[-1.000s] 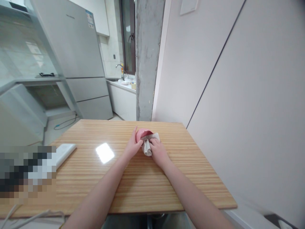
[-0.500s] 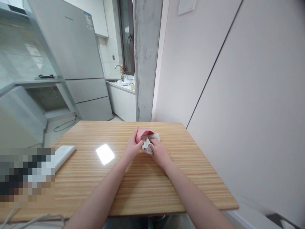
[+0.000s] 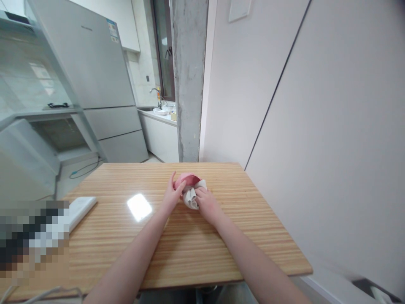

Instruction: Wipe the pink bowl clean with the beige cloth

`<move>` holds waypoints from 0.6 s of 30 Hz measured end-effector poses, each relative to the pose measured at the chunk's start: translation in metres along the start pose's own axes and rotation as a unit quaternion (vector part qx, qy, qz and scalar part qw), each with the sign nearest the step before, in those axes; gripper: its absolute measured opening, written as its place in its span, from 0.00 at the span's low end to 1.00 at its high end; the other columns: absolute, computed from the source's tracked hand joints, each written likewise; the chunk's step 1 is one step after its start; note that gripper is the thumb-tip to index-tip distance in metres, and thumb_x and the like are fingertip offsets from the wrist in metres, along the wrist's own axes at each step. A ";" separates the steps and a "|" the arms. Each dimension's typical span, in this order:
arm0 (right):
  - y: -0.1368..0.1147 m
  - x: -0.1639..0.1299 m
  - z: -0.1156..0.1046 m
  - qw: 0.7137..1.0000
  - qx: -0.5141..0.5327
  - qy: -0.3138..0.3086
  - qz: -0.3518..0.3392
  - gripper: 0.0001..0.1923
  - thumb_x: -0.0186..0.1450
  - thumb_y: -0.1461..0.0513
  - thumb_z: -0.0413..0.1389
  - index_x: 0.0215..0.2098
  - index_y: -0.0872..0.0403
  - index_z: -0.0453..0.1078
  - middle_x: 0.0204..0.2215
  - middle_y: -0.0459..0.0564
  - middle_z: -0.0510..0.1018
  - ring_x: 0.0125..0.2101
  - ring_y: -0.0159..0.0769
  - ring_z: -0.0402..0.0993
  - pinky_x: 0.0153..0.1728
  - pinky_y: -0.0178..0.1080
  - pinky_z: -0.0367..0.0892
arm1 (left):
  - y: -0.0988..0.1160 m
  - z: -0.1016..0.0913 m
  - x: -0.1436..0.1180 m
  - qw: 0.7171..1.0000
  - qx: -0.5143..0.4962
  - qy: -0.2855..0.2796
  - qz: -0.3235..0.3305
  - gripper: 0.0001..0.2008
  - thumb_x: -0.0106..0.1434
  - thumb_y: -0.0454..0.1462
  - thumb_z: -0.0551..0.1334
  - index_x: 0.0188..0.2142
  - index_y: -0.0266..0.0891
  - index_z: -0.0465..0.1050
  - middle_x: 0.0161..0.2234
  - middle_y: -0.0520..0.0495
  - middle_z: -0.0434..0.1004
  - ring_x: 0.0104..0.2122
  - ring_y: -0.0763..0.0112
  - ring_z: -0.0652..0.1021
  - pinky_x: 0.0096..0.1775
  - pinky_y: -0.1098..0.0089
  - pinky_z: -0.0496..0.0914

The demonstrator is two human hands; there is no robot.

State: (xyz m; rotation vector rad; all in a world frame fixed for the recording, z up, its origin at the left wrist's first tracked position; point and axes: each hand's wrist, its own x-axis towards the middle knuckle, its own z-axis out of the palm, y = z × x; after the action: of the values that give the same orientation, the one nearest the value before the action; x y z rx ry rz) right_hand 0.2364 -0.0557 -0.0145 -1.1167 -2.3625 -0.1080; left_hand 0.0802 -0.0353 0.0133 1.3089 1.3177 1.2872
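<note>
A small pink bowl (image 3: 186, 179) rests tilted toward me on the wooden table (image 3: 177, 249), near its far middle. My left hand (image 3: 171, 196) grips the bowl's left side, with the index finger raised. My right hand (image 3: 206, 204) presses a crumpled white cloth (image 3: 191, 196) against the bowl's opening. Part of the cloth bunches between my two hands, and the bowl's inside is mostly hidden by it.
A white flat box (image 3: 80, 207) lies on the table's left side beside a blurred-out patch. A bright light reflection (image 3: 139, 206) sits on the tabletop. A white wall (image 3: 332, 139) borders the table on the right. A concrete pillar (image 3: 188, 80), fridge (image 3: 95, 80) and kitchen counter with sink (image 3: 158, 112) stand beyond.
My hands, the bowl and the cloth stay together and the cloth has shifted slightly at the bowl's mouth. My view has turned a little to the right.
</note>
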 end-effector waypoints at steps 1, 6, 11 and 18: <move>-0.001 0.000 0.002 1.000 0.003 0.006 0.008 0.08 0.65 0.65 0.50 0.38 0.55 0.72 0.37 0.53 0.73 0.42 0.37 0.65 0.41 0.39 0.63 | -0.003 0.005 0.000 1.000 -0.019 0.014 -0.004 0.40 0.57 0.43 0.62 0.63 0.38 0.44 0.48 0.40 0.73 0.45 0.63 0.76 0.49 0.62 0.69; -0.001 -0.001 0.004 1.000 0.026 0.008 0.012 0.09 0.63 0.66 0.53 0.40 0.55 0.71 0.38 0.53 0.73 0.43 0.37 0.65 0.41 0.38 0.63 | -0.009 0.008 0.002 0.999 -0.004 0.022 0.027 0.30 0.55 0.39 0.62 0.57 0.35 0.59 0.51 0.39 0.70 0.51 0.62 0.72 0.52 0.64 0.66; -0.003 0.001 0.001 1.000 -0.020 -0.002 -0.017 0.09 0.64 0.64 0.51 0.41 0.54 0.70 0.41 0.54 0.73 0.46 0.39 0.64 0.42 0.42 0.62 | 0.006 -0.011 0.002 0.999 0.028 -0.045 -0.003 0.30 0.54 0.35 0.59 0.57 0.40 0.60 0.48 0.42 0.73 0.36 0.64 0.78 0.37 0.65 0.74; -0.001 -0.001 0.006 0.999 -0.004 0.010 0.040 0.08 0.62 0.67 0.52 0.39 0.55 0.71 0.37 0.54 0.74 0.43 0.38 0.65 0.42 0.41 0.64 | -0.015 0.015 0.001 0.999 -0.031 0.022 -0.003 0.31 0.53 0.39 0.64 0.55 0.35 0.58 0.51 0.38 0.71 0.50 0.61 0.73 0.51 0.63 0.67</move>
State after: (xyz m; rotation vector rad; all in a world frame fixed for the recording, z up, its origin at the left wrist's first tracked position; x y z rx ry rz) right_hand 0.2337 -0.0559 -0.0199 -1.2077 -2.2992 -0.1003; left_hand 0.0931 -0.0316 -0.0031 1.2392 1.2998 1.3501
